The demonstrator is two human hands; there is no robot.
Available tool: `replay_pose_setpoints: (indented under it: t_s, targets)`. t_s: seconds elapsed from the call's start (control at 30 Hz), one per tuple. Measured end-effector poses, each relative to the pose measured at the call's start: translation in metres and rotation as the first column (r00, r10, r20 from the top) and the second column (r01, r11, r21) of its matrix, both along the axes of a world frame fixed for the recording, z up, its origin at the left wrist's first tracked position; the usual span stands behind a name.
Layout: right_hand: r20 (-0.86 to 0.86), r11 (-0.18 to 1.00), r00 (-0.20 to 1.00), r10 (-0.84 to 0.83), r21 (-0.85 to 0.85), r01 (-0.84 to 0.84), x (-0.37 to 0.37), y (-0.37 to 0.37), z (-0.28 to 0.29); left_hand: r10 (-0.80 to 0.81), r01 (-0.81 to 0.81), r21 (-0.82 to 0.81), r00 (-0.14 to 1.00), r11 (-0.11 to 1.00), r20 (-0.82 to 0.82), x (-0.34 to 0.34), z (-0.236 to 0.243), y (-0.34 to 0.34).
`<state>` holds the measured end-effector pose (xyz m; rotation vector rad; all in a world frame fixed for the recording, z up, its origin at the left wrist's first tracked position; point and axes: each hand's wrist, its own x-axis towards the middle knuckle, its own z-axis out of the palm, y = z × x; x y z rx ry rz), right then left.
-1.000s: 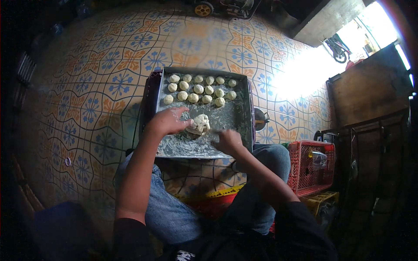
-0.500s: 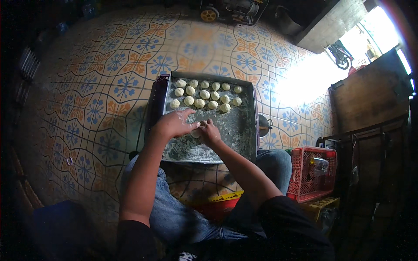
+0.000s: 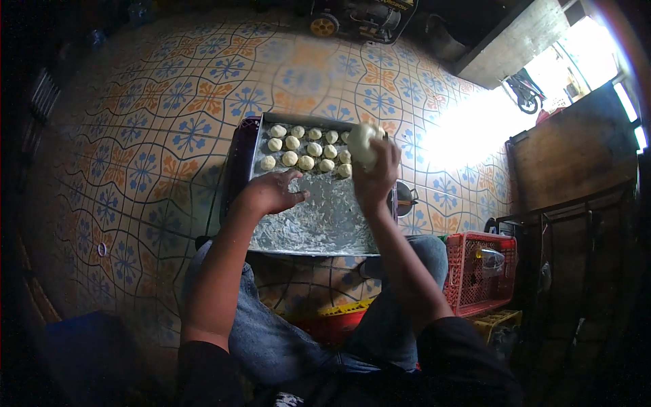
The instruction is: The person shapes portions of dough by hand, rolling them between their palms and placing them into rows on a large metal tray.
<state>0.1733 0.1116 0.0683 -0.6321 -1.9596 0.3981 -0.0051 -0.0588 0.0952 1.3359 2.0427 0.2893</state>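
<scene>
A foil-lined metal tray (image 3: 319, 227) lies on the patterned tile floor in front of my knees. Several small pale dough balls (image 3: 298, 150) sit in rows at its far end. My right hand (image 3: 377, 178) is raised over the tray's right side, closed around a larger lump of white dough (image 3: 363, 142). My left hand (image 3: 271, 193) rests at the tray's left edge with fingers spread, holding nothing. The near half of the tray holds only flour-dusted foil.
A red plastic crate (image 3: 478, 271) stands by my right knee, with a yellow crate (image 3: 498, 322) below it. A small round dark object (image 3: 405, 198) lies against the tray's right side. A wheeled machine (image 3: 352, 20) sits at the far edge; bright light comes through a doorway (image 3: 475, 129).
My right hand has lifted the lump of dough off the tray's middle and carried it up toward the far right corner. My left hand has slid slightly left and opened.
</scene>
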Motion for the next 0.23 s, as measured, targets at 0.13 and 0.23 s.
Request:
replay_pose_setpoints:
  t_s: [0.13,0.23]
  targets:
    - [0.788,0.948,0.567,0.239,-0.062,-0.314,0.059,-0.042,-0.079,0.022,-0.020,-0.042,0.999,0.999,0.041,-0.001,-0.009,0.003]
    - [0.836,0.919,0.389,0.386,-0.385,-0.085,0.070,-0.041,-0.108,-0.003,0.004,-0.039,1.000,0.999,0.016,0.000,-0.011,0.002]
